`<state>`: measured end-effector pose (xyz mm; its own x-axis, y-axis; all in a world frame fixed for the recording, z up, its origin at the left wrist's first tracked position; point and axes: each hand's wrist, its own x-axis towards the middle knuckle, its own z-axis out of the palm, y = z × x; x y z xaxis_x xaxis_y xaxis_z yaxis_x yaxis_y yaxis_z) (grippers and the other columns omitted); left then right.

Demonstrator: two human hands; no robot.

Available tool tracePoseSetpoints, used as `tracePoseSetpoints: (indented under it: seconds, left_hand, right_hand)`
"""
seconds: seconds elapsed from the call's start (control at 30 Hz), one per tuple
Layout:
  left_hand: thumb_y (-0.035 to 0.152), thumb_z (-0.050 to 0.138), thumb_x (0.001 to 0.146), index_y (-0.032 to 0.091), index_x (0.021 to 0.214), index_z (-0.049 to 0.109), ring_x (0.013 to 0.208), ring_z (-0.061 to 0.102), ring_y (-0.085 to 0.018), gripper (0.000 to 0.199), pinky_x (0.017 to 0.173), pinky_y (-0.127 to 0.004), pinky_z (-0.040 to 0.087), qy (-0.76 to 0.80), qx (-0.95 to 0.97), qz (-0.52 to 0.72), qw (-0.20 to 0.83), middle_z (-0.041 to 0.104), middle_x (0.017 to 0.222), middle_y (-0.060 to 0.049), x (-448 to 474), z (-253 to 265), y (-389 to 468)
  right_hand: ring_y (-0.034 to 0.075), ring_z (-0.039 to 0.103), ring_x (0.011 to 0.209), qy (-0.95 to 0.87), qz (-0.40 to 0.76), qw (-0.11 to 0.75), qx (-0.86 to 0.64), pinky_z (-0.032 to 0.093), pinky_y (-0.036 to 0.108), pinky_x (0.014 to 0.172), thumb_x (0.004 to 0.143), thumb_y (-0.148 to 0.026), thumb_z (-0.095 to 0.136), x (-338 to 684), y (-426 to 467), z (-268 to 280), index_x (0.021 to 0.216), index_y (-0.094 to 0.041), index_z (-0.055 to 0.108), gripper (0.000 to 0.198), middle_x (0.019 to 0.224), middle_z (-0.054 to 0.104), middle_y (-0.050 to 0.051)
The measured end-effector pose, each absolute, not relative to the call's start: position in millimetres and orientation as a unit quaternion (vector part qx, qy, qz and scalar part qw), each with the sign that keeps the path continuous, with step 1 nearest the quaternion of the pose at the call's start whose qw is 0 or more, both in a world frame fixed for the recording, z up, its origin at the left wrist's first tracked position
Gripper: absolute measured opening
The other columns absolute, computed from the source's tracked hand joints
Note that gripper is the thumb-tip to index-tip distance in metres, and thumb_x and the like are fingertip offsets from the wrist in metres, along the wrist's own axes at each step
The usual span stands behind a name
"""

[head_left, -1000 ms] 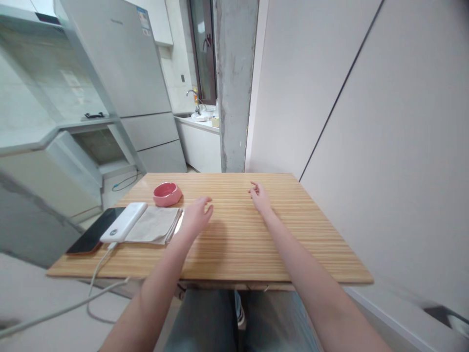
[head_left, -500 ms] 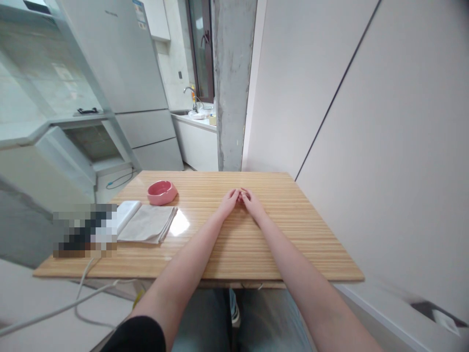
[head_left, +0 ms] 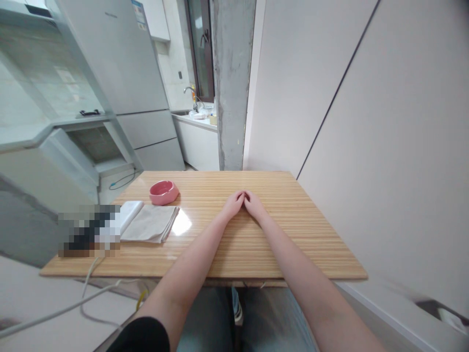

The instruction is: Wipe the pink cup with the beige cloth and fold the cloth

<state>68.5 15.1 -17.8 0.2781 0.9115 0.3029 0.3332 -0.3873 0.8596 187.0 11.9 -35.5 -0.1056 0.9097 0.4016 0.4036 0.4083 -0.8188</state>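
Toward the far edge of the tabletop (head_left: 300, 215), right of its middle, the left hand (head_left: 233, 203) and right hand (head_left: 254, 204) touch; their undersides are hidden, so whether either grips anything cannot be told. Nearest them, a pink bowl (head_left: 164, 198) stands by the far left corner and a folded grey cloth (head_left: 151, 223) lies toward the left edge, beside a partly blurred white block (head_left: 130, 214).

Left of the cloth (head_left: 151, 224), a dark slab (head_left: 86, 237) is blurred; right of it, left hand (head_left: 233, 203) and right hand (head_left: 254, 203) hide most fingers; below it, a sleeve (head_left: 142, 336) is cut off.
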Motion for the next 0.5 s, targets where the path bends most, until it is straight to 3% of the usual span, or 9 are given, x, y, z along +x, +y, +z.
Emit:
tracePoseSetpoints:
  seconds: [0.5]
  left_hand:
    - [0.017,0.045,0.087,0.016,0.096,0.069,0.101,0.062,-0.020,0.026,0.098,-0.036,0.046,0.421,0.726,0.416,0.350,0.071,0.105,-0.008,67.2,-18.0,15.8]
  right_hand:
    - [0.018,0.061,0.096,-0.682,0.284,0.471,-0.483,0.047,0.037,0.094,0.077,-0.009,0.045,187.2,10.7,-32.6,0.101,-0.020,0.067,0.034,0.100,0.070,0.005]
